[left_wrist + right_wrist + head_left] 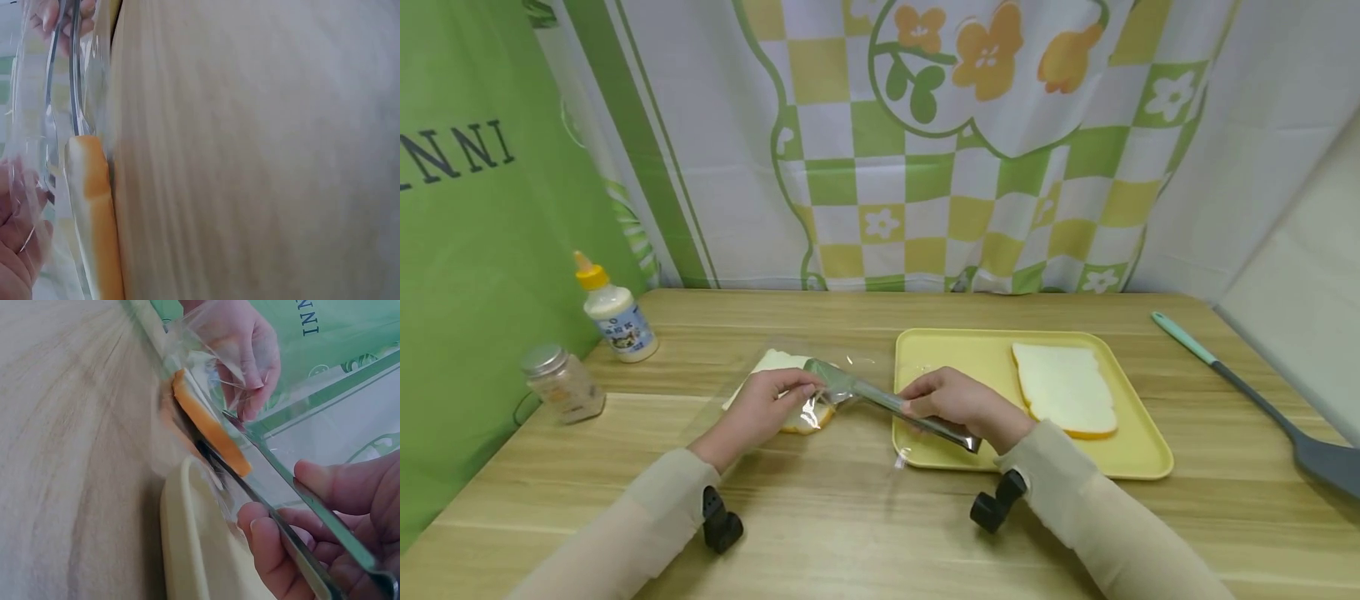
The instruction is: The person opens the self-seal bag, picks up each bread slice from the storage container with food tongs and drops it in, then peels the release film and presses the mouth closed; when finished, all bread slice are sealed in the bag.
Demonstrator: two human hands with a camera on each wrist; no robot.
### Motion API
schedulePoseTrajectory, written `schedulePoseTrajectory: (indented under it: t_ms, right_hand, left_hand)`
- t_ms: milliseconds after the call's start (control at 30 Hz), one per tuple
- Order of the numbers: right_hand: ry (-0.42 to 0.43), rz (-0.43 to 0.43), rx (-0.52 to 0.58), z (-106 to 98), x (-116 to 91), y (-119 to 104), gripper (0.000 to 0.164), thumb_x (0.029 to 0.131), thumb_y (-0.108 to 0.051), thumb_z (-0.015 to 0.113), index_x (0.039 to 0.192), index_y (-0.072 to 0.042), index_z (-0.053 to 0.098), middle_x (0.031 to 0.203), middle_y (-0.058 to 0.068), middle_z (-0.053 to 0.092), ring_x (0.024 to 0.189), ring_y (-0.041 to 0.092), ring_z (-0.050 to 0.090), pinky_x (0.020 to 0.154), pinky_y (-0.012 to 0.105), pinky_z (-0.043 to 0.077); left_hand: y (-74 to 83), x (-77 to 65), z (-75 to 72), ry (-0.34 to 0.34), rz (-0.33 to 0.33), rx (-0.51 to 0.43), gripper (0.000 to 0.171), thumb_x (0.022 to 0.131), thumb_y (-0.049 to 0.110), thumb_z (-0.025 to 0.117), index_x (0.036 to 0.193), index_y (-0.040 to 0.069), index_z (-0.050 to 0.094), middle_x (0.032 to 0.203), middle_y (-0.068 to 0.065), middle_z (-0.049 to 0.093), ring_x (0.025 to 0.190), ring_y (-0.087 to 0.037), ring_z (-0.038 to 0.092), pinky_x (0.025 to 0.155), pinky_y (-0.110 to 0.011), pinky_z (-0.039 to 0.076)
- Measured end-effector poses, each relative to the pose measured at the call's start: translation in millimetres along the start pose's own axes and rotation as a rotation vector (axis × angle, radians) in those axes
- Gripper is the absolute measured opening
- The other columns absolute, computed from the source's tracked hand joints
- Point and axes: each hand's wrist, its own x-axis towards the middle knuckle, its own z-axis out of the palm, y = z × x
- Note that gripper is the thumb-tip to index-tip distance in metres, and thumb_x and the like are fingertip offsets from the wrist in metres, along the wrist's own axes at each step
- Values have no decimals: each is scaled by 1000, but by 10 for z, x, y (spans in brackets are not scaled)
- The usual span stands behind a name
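Note:
My right hand (958, 402) grips a pair of metal tongs (883, 397), thumb on one arm and fingers on the other. Their far ends reach left, into the mouth of a clear plastic bag (811, 414). A white bread slice (209, 428) with an orange-brown crust lies in the bag; in the right wrist view one tong arm passes above it and the other below. The left hand (767, 408) pinches the bag's film between thumb and fingertips, over the slice. Part of the slice is hidden behind that hand.
A yellow tray (955, 350) bears another bread slice (1066, 390) on its right half. Farther right lies a spatula (1255, 392) with a mint handle. A squeeze bottle (622, 321) and a lidded jar (567, 385) stand at the left edge, by a green cloth.

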Motion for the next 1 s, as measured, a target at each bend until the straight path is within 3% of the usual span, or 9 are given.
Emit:
schedulePoseTrajectory:
  t_ms: [367,533,733,1000]
  right_hand:
    - [-33,-28,-23,-171,-297,61,32,89,-13,60,112,9,61,76,7,64,64,12,56,59,24,47]
    - [-44,-34,-24,-288,-493,94,35,90,-14,59,116,10,58,82,10,64,68,14,58,62,26,49]
    - [-56,-66,-28,-530,-726,152,39,92,-15,57,120,12,53,90,13,63,73,16,60,63,27,50]
    - [-73,-146,-30,-913,-1044,327,48,94,-13,53,126,20,41,94,10,64,76,13,61,67,28,53]
  left_hand:
    - [-19,27,-11,41,-66,2,14,91,8,57,97,5,70,99,-10,69,97,-25,62,84,-41,50]
    - [-35,38,-25,63,-60,3,15,90,5,57,97,2,69,100,-13,69,97,-28,62,84,-43,50]
    - [-59,50,-46,108,-30,-7,13,89,3,59,94,0,70,95,-12,69,91,-26,62,79,-40,51]
    - [-87,66,-74,132,-51,7,13,89,3,59,94,1,70,95,-13,69,91,-27,62,80,-41,50]
